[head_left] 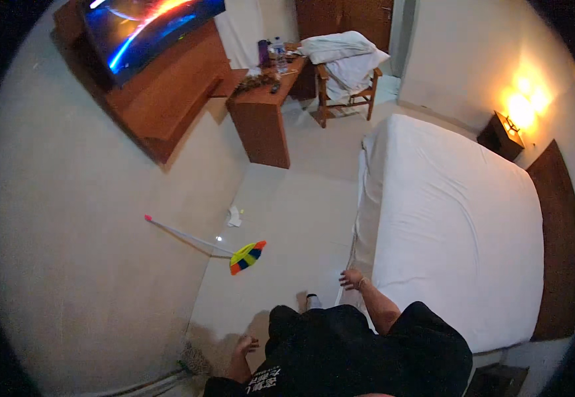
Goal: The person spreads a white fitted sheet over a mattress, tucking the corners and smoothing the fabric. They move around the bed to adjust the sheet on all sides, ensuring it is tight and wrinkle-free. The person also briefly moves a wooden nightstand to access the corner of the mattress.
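My right hand [352,280] hangs beside the near left edge of a bed [459,218] covered with a white sheet. Its fingers are apart and nothing is in them. Low at my left side is my left hand [247,345], with loosely bent fingers and no object in it. Ahead and to the left, a broom [247,257] leans on the wall, its striped yellow, orange and blue head down on the tiles and its pale handle ending in a pink tip. Neither hand touches it.
White scraps [234,216] lie by the wall. Farther off stand a wooden desk [261,126] with bottles and a chair [324,99] piled with white linen. A screen [148,30] hangs upper left. A lit lamp [518,114] glows beyond the bed. A bristly bundle [196,359] sits at lower left.
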Tool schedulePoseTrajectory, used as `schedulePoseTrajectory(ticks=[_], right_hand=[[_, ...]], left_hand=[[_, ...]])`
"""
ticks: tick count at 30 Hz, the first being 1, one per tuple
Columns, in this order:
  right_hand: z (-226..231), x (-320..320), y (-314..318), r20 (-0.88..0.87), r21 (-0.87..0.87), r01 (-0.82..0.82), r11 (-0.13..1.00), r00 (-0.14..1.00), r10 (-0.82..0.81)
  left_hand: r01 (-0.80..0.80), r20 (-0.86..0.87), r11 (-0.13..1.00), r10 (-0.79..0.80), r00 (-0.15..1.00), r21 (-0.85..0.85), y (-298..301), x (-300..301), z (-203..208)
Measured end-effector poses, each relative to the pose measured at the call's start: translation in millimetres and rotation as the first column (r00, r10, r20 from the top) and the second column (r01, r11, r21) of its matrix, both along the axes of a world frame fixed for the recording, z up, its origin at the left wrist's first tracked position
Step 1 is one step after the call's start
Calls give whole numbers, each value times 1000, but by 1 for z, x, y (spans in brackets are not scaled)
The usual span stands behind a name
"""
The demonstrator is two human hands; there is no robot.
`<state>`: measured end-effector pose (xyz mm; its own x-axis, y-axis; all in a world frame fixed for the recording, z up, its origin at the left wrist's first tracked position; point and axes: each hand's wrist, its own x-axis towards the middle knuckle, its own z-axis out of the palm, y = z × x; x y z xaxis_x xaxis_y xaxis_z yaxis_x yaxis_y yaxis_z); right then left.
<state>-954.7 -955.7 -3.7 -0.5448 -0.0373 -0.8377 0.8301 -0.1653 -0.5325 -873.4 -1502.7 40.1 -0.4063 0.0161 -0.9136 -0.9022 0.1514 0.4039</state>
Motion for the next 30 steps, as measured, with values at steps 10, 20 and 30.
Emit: schedulePoseTrajectory(ticks=[10, 20, 30], right_hand=[[63, -106, 85, -44, 169, 304, 938, 953, -301], [47, 16, 71, 258, 274, 680, 680, 630, -733], [18, -62, 21, 478, 161, 794, 587, 458, -750]], left_hand=[[404, -36, 914, -406, 913, -42, 63, -269, -46], [631, 38, 774, -633, 773, 46, 138, -518, -75], [999, -404, 9, -915, 21, 32, 603, -645, 36]])
